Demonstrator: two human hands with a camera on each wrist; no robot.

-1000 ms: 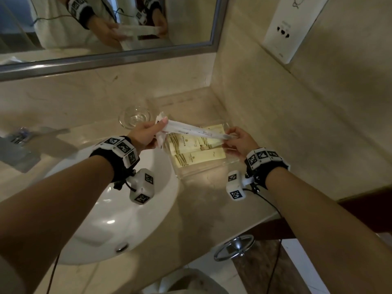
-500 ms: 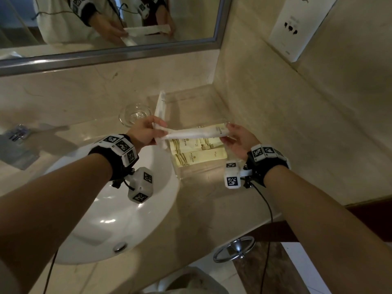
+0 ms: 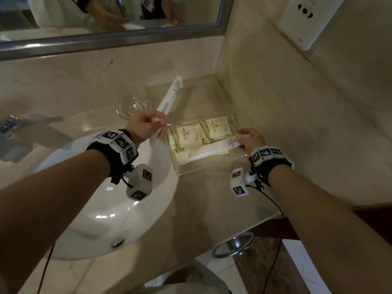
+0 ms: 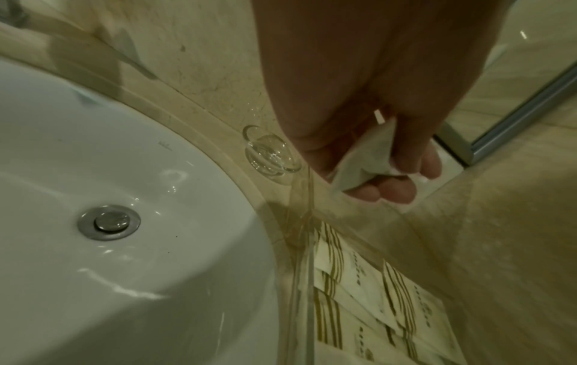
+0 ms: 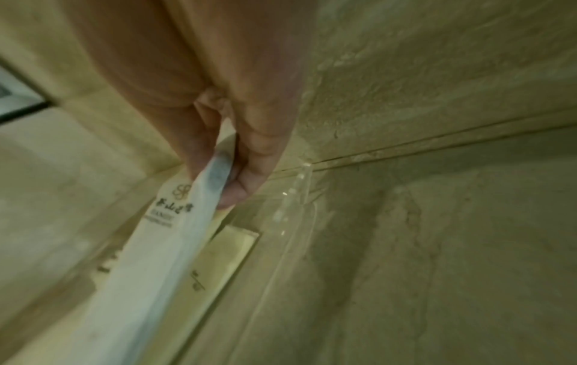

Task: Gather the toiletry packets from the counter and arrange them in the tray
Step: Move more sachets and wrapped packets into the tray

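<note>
A clear tray [image 3: 212,166] stands on the counter by the right wall and holds several cream packets with gold stripes [image 3: 186,135]. A long white packet [image 3: 203,151] lies across its front part, and my right hand [image 3: 241,139] pinches that packet's right end. The right wrist view shows the fingers [image 5: 249,172] on this printed packet [image 5: 175,234] above the tray wall [image 5: 290,210]. My left hand [image 3: 158,124] hovers at the tray's left edge and grips a second long white packet [image 3: 169,96], which points up toward the back wall. The left wrist view shows this packet's crumpled end [image 4: 365,160] in the fingers.
A small glass dish [image 3: 132,106] sits behind my left hand. The white sink [image 3: 110,209] lies to the left, its drain [image 4: 109,222] shut. The marble wall [image 3: 297,124] runs close along the tray's right side. A chrome ring [image 3: 233,245] hangs below the counter edge.
The white packet held between both hands above the tray has come down into it. My left hand has let go of that one and keeps the other packet.
</note>
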